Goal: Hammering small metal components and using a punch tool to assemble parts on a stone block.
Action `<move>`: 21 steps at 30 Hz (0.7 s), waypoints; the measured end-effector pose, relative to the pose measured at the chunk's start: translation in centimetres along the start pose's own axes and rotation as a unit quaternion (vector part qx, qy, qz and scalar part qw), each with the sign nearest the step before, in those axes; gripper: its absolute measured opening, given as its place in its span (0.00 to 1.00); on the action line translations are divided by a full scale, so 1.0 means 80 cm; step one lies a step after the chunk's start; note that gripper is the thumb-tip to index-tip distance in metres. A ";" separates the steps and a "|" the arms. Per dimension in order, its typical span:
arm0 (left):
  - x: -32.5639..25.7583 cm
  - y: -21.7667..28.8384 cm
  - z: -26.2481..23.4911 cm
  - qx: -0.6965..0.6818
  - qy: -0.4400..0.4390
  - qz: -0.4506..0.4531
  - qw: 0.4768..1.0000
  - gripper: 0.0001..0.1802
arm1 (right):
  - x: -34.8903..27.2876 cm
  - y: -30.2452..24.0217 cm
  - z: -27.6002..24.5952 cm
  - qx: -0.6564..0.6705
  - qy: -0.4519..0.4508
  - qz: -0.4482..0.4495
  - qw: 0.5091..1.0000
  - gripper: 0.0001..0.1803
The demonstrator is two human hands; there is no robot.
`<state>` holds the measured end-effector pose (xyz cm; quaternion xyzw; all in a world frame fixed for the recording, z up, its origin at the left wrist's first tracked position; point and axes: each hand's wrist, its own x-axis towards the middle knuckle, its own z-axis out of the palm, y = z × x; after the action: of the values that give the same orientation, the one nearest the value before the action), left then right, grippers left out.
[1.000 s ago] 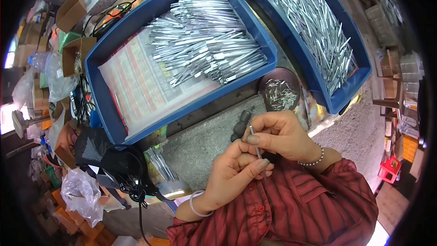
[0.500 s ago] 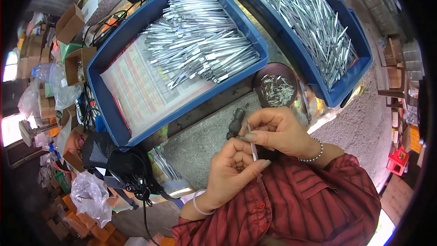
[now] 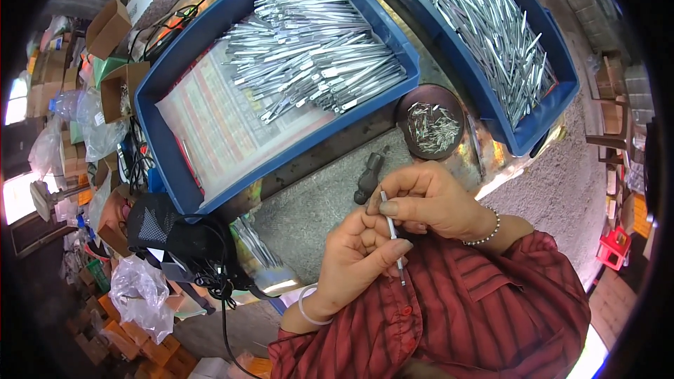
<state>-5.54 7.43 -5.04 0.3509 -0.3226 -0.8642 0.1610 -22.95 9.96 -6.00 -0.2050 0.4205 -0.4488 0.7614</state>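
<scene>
My left hand (image 3: 357, 258) and my right hand (image 3: 428, 200) meet close to my chest, both pinching one thin silver metal rod (image 3: 392, 234) that runs upright between the fingers. Just beyond my right hand a small dark hammer head (image 3: 368, 175) lies on the grey work surface (image 3: 309, 210). A round dark bowl (image 3: 430, 123) of small silver pins stands behind it. Further back, a blue tray (image 3: 172, 161) holds a pile of flat silver metal pieces on a printed sheet, and a second blue tray (image 3: 540, 123) at the right is full of loose silver rods.
Cardboard boxes (image 3: 112, 24) and plastic bags (image 3: 140, 295) crowd the left side. A black mesh object with cables (image 3: 175, 235) lies at the left front, beside a clear bag of metal parts (image 3: 256, 249). A red stool (image 3: 616, 245) stands on the floor at the right.
The view has shifted slightly. My hands stay together on the rod, with the left thumb sliding lower along it and the rod standing more upright.
</scene>
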 end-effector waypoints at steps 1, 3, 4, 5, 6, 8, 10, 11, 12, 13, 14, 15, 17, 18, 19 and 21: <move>-0.001 -0.001 -0.001 -0.001 0.001 -0.001 1.000 0.12 | 0.000 0.001 0.001 0.001 0.000 0.002 1.000 0.08; -0.001 -0.001 -0.003 0.002 0.002 -0.014 1.000 0.12 | 0.001 0.001 0.002 -0.028 0.004 0.001 1.000 0.07; -0.001 -0.001 -0.003 0.001 0.003 -0.015 1.000 0.12 | 0.001 0.001 0.002 -0.027 0.004 0.003 1.000 0.07; -0.002 -0.001 -0.004 -0.005 0.004 -0.020 1.000 0.12 | 0.002 0.001 0.003 -0.028 0.003 0.001 1.000 0.07; -0.002 -0.001 -0.004 -0.012 0.006 -0.025 1.000 0.13 | 0.002 0.002 0.004 -0.029 0.002 0.000 1.000 0.07; -0.004 -0.002 -0.005 -0.017 0.009 -0.025 1.000 0.13 | 0.002 0.002 0.005 -0.036 0.001 0.006 0.999 0.07; -0.005 -0.003 -0.006 -0.022 0.012 -0.025 0.999 0.13 | 0.002 0.003 0.006 -0.044 -0.001 0.011 0.999 0.07; -0.005 -0.003 -0.007 -0.018 0.008 -0.026 0.999 0.13 | 0.002 0.003 0.006 -0.045 0.000 0.010 0.999 0.07; -0.006 -0.004 -0.008 -0.015 0.005 -0.026 1.000 0.13 | 0.002 0.003 0.007 -0.046 0.000 0.009 0.999 0.07; -0.007 -0.005 -0.010 -0.017 0.006 -0.027 0.999 0.13 | 0.002 0.004 0.008 -0.046 0.000 0.011 0.999 0.07; -0.008 -0.006 -0.011 -0.012 0.000 -0.022 1.000 0.12 | 0.003 0.005 0.008 -0.043 -0.002 0.009 0.999 0.07; -0.009 -0.007 -0.011 -0.007 -0.007 -0.018 1.000 0.11 | 0.003 0.006 0.009 -0.041 -0.004 0.008 0.999 0.07; -0.010 -0.008 -0.010 -0.011 -0.003 -0.017 1.000 0.10 | 0.003 0.007 0.010 -0.041 -0.006 0.008 0.999 0.07; -0.010 -0.008 -0.010 -0.013 0.000 -0.016 1.000 0.10 | 0.004 0.007 0.011 -0.040 -0.007 0.006 0.999 0.07; -0.010 -0.007 -0.011 -0.014 0.000 -0.016 1.000 0.10 | 0.004 0.007 0.011 -0.041 -0.007 0.007 0.999 0.07; -0.011 -0.007 -0.013 0.001 -0.017 -0.020 1.000 0.09 | 0.004 0.007 0.011 -0.034 -0.016 0.001 0.999 0.08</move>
<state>-4.20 7.83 -5.51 0.3423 -0.3189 -0.8730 0.1378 -21.90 9.93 -6.00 -0.2374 0.4232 -0.4303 0.7612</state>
